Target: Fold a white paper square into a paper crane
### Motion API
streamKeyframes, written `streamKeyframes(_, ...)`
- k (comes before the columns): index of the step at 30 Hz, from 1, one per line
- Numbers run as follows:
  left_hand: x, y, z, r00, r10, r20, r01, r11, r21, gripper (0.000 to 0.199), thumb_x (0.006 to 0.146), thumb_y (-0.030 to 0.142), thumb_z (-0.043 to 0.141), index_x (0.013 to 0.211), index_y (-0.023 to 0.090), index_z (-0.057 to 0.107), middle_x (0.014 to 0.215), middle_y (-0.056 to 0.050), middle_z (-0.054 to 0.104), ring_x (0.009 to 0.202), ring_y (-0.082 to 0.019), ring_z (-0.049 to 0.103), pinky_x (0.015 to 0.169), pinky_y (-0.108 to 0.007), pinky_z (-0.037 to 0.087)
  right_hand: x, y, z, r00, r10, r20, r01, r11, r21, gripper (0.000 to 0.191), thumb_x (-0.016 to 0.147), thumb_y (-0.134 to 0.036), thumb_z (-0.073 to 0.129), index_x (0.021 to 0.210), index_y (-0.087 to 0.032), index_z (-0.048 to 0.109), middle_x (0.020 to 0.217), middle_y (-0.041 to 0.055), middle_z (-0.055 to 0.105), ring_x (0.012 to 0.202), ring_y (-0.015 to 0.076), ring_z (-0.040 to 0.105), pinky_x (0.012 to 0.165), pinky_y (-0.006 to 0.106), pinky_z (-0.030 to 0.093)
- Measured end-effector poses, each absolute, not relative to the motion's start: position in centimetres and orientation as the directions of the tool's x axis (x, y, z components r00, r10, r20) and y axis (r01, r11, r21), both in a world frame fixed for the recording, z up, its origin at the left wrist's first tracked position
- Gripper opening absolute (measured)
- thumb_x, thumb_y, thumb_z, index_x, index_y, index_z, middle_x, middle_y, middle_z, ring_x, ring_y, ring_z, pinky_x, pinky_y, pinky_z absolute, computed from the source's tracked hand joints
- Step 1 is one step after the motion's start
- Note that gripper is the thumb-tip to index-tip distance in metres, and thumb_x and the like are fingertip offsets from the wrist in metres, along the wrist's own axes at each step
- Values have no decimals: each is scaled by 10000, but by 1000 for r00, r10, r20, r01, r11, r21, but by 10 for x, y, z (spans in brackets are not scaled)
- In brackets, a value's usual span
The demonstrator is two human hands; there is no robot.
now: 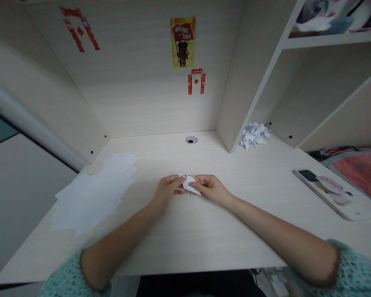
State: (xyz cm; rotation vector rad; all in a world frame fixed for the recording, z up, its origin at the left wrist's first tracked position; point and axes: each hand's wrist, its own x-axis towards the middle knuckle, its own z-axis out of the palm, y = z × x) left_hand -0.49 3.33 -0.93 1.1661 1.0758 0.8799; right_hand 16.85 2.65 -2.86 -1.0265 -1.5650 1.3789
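Between my two hands, just above the middle of the desk, is a small folded piece of white paper [190, 184]. The fingers of my left hand [170, 187] pinch its left end, thumb on top. On its right side, my right hand [210, 187] grips it with the thumb across the paper and the other fingers curled. A pale sheet stack [91, 194] lies spread on the desk to the left of my left hand. Small folded white paper pieces [254, 134] form a heap at the back right, beside the upright panel.
The pale wooden desk [173, 247] has a round cable hole [191, 140] near its back. A phone [330, 194] lies at the right. Beyond it is a red cloth [361, 167]. An upright panel [244, 74] divides the back, and red and yellow stickers [183, 41] mark the rear wall.
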Motion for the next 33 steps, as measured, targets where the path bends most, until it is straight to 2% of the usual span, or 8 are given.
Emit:
streamKeyframes(4,-4,32,-9,279,951,-135,90,114,989,298,738,443,611,781,167,714,769,-50,681,721,-159,610,647,-242,449,167,25,-29,-347,934,87,49,111,-993,369,774,-507,569,659,-158,588,608,-3,565,563,109,473,526,224,335)
streamKeyframes(8,-3,32,-6,280,955,-93,130,59,990,260,731,407,620,764,172,725,792,-49,686,731,-167,594,635,-238,430,166,24,-29,-312,944,105,87,138,-987,407,757,-529,573,607,-151,602,572,-4,535,555,113,455,494,223,314)
streamKeyframes(14,-1,30,-2,287,956,-65,124,30,992,240,697,375,661,795,166,730,742,-40,683,631,-141,544,595,-246,395,164,20,-26,-305,946,113,80,143,-986,425,737,-555,577,615,-151,631,559,2,525,551,120,442,482,227,313)
streamKeyframes(20,-6,32,-10,260,963,-76,26,72,997,288,713,382,651,561,138,662,781,-73,686,764,-178,586,671,-269,421,164,18,-22,-325,939,112,90,149,-985,383,750,-496,600,593,-148,593,549,-21,463,516,90,363,480,224,260)
streamKeyframes(25,-7,34,-14,296,940,-171,-67,199,978,288,711,385,653,772,112,722,889,-113,678,685,-146,550,674,-287,433,164,18,-20,-329,940,96,106,138,-985,402,745,-500,603,554,-148,578,517,-35,418,488,80,321,467,230,217)
streamKeyframes(33,-7,33,-8,276,943,-186,-138,230,963,329,717,400,658,906,141,731,712,-47,636,652,-117,523,650,-257,413,165,17,-16,-327,941,86,107,127,-986,393,746,-494,606,567,-145,599,510,-37,412,480,78,306,467,236,202)
